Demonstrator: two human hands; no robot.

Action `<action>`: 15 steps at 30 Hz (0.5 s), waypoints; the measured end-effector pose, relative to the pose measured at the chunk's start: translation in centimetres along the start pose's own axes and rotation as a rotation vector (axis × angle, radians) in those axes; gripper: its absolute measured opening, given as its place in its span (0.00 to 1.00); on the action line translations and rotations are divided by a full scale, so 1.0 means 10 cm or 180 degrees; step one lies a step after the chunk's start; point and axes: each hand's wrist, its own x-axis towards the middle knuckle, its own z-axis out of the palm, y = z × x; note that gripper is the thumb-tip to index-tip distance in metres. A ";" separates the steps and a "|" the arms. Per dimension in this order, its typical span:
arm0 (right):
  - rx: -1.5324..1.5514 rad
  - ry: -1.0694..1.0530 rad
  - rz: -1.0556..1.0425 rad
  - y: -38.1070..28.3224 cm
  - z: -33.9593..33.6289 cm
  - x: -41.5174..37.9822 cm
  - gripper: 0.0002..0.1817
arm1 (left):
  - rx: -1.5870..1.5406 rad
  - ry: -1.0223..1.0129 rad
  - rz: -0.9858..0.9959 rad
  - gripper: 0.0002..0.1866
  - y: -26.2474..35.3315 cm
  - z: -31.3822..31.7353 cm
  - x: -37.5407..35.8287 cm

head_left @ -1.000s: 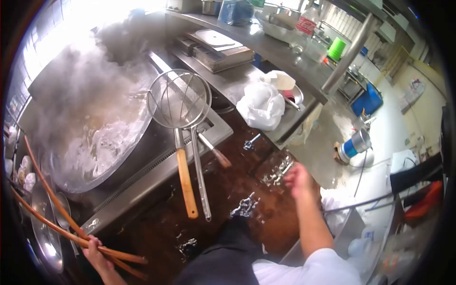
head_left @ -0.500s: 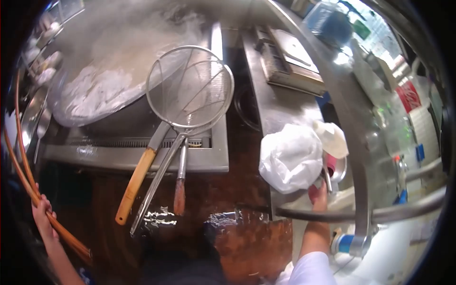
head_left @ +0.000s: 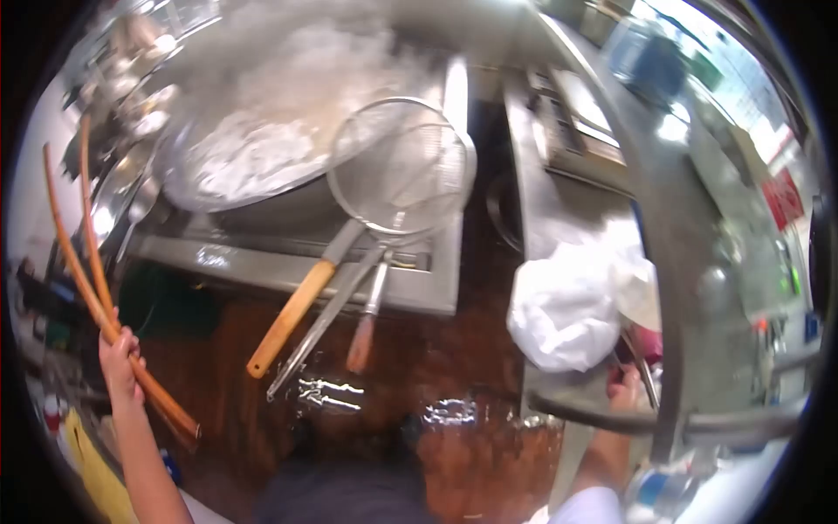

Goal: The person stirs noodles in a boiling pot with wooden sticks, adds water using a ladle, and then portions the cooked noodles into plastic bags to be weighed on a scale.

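Observation:
My left hand [head_left: 122, 360] is closed around a pair of long orange-brown wooden chopsticks [head_left: 90, 288], which point up and away with their tips apart. On the right, my right hand [head_left: 622, 386] is at the narrow metal counter, beside a metal utensil handle [head_left: 644, 371] and a pink object [head_left: 646, 342]. Blur and clutter hide whether its fingers hold anything. Just beyond it sits a white plastic bag [head_left: 563, 310]. In the middle, overlapping round mesh strainers [head_left: 401, 170] lie across the stove edge, and a wooden handle [head_left: 291, 319] sticks out towards me.
A large steaming pan [head_left: 253, 196] with white froth is set in the metal stove [head_left: 436, 293]. A metal rail [head_left: 594, 412] crosses in front of my right forearm. Ladles [head_left: 140, 205] hang at the left. The brown floor [head_left: 489, 437] looks wet.
The view has shifted, so the stove and strainers appear further right. My left hand and the chopsticks show higher in view. My right hand stays by the metal handle and pink object.

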 end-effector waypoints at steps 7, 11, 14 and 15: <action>0.0511 -0.0400 0.0190 0.38 -0.56 -0.33 0.11 | -0.0141 -0.0383 0.0212 0.28 -0.25 -0.16 0.35; 0.0937 0.0125 0.0431 0.38 -0.38 -1.45 0.04 | 0.0129 -0.0518 0.0179 0.29 -0.42 -0.41 0.56; 0.1151 0.0264 0.0638 0.48 -0.54 -2.01 0.03 | 0.0283 -0.0550 0.0126 0.29 -0.52 -0.58 0.63; 0.1145 0.0166 0.0578 0.52 -0.60 -2.16 0.03 | 0.0290 -0.0467 0.0083 0.28 -0.54 -0.63 0.61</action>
